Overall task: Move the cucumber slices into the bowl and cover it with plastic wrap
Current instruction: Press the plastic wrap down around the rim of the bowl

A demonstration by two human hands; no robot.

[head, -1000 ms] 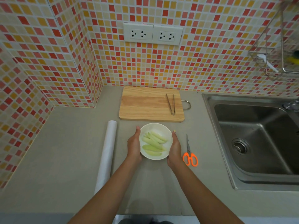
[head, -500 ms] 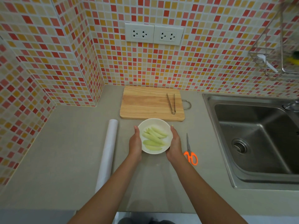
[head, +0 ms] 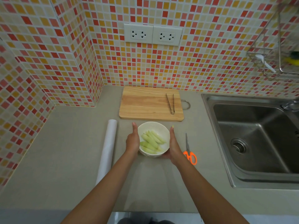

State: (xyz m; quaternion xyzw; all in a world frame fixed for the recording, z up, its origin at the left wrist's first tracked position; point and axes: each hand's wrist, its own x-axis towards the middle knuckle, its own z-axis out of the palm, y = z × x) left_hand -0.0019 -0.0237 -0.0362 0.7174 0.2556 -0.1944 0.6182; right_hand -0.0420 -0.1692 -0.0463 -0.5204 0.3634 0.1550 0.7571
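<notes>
Both hands [head: 133,140] [head: 174,145] cupping bowl [head: 153,128] of cucumber slices [head: 152,141], scissors [head: 189,152] right, wrap roll [head: 107,149] left

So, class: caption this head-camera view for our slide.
Both hands cup a white bowl of cucumber slices.

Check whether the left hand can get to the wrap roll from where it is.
Probably yes. The left hand rests on the bowl, and the wrap roll lies just beside it with bare counter between.

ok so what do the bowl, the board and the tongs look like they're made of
Bowl: glossy white, probably glazed ceramic, though plastic is possible. Board: pale wood with visible grain, matte. Tongs: thin grey metal with a dull shine, likely stainless steel.
</notes>
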